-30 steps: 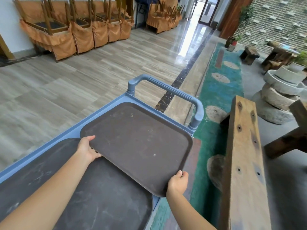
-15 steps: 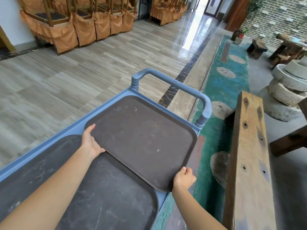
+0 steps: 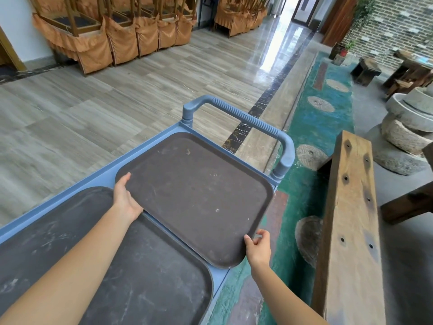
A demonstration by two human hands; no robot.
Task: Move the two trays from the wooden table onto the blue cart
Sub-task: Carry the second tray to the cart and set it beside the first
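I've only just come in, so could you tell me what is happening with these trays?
A person is setting a brown tray on the top of the blue cart, at the end by its handle. The left hand holds the tray's near left edge and the right hand its near right corner, which sticks out past the cart's side. A second dark tray already lies on the cart closer to the person. The wooden table stands to the right.

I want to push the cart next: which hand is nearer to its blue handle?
Right hand, though neither touches the handle. It is below the handle's right post; left hand is farther, lower left.
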